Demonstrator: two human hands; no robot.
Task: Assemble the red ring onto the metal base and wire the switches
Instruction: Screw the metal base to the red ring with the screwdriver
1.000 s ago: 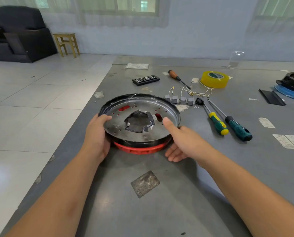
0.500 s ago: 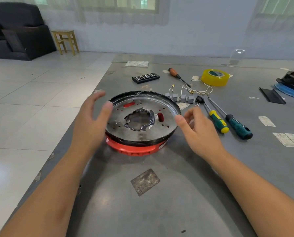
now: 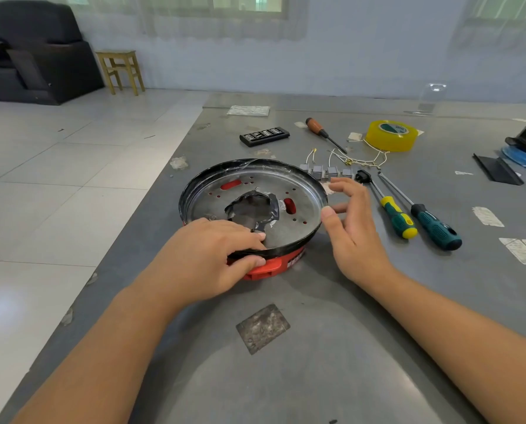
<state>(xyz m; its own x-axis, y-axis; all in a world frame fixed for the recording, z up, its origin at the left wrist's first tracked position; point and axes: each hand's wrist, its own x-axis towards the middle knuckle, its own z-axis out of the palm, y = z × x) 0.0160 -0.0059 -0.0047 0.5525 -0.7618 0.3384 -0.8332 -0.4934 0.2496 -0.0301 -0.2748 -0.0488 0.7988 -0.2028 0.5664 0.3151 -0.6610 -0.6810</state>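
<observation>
Head view. The metal base [image 3: 301, 206], a shallow dish with a black-taped rim and a torn central hole, sits on top of the red ring [image 3: 270, 266] near the left edge of the grey bench [image 3: 316, 377]; red shows through the slots in the dish floor, which suggests the ring lies directly beneath and the two parts are being aligned. The left hand [image 3: 206, 258] grasps the near rim, fingers laid over the edge into the dish and thumb pressed against the red ring below, a pinch that appears meant to clamp the two parts together and stop them from sliding. The right hand [image 3: 351, 228] is released, fingers spread and lightly curved beside the right rim, thumb tip at or just off the edge; whether it touches cannot be told. It seems placed to steady or turn the assembly.

The switches [image 3: 324, 172], small grey blocks with thin pale wires [image 3: 362, 160], lie in a row just beyond the dish, not yet connected. Two green-handled screwdrivers [image 3: 420, 221] lie side by side to the right, within reach of the right hand. Farther back rest a wooden-handled screwdriver [image 3: 319, 130], a roll of yellow tape [image 3: 390, 136] and a black bit case [image 3: 264, 136]. Judged from this layout, seating the ring is in progress and wiring is still to come.
</observation>
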